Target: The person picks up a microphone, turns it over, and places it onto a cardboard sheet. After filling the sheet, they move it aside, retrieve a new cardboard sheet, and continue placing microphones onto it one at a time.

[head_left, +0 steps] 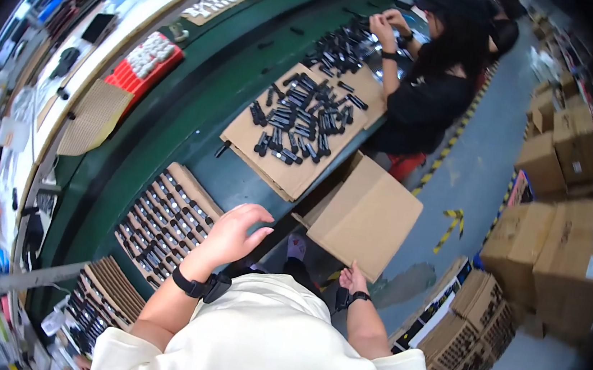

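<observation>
My right hand (354,278) pinches the near edge of a brown cardboard panel (373,211) beside the bench; I cannot tell whether it is part of a box. Over the bench's edge, my left hand (236,233) is empty, its fingers bent and the thumb apart. Close by it on the left lies a cardboard tray (198,193) with rows of small black tubes (162,225) set in it. Farther off, a loose heap of black tubes with clear middles (300,117) covers a flat cardboard sheet (269,171).
Across the bench a person (441,77) in black handles something small near another heap of tubes (340,45). A red crate (123,79) of white pieces stands at the left. Stacked cardboard trays (465,333) and cartons (551,241) line the right side.
</observation>
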Demonstrator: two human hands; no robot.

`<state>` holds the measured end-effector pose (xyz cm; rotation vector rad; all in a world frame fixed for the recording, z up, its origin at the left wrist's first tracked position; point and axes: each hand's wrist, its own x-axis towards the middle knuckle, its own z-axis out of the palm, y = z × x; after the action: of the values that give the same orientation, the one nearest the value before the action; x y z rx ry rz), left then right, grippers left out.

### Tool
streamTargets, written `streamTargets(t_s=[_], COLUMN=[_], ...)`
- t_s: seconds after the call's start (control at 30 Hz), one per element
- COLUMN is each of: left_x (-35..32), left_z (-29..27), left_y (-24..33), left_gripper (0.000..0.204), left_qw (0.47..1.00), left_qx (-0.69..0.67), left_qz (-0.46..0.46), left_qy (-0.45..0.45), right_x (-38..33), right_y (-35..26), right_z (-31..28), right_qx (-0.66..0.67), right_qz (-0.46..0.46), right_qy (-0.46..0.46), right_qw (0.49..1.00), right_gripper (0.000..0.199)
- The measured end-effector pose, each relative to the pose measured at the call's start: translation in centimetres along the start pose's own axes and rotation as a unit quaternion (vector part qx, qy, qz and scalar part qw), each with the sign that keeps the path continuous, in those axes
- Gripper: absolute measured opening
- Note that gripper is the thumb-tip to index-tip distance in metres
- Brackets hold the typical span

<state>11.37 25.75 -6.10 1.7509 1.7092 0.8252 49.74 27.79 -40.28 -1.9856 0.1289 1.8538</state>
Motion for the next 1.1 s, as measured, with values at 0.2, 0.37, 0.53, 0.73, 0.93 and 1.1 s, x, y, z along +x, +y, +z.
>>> streamTargets(t_s=[0.2, 0.37, 0.53, 0.73, 0.93, 1.1], left_x=[2.4, 3.5, 4.7, 5.6, 6.4, 7.4], left_z=[1.1, 2.1, 2.5, 3.0, 3.6, 4.2], left_y=[1.0, 1.3, 1.5, 1.7, 1.7, 2.3], left_gripper=[0.017, 0.018, 0.018, 0.017, 0.018, 0.018], left_qw=[0.999, 0.999, 0.998, 0.999, 0.999, 0.999], left_qx=[0.028, 0.038, 0.042, 0.035, 0.027, 0.020], left_qz=[-0.016, -0.030, -0.032, -0.021, -0.019, 0.009], left_qy=[-0.010, -0.017, -0.028, -0.028, -0.036, -0.032], right_x=[4.5, 3.2, 0.6, -1.4, -4.0, -9.0], right_y=[-0.1, -0.1, -1.0, -2.9, -5.3, -9.9], right_z=[-1.8, -3.0, -4.1, -5.1, -7.5, -9.5], right_qx=[0.060, 0.112, 0.116, 0.139, 0.225, 0.219], right_qz=[0.043, 0.063, 0.079, 0.056, -0.102, -0.301], right_qy=[-0.085, -0.130, -0.156, -0.136, -0.188, -0.166], right_qw=[0.994, 0.983, 0.978, 0.979, 0.951, 0.913], right_gripper=[0.031, 0.023, 0.017, 0.011, 0.010, 0.007])
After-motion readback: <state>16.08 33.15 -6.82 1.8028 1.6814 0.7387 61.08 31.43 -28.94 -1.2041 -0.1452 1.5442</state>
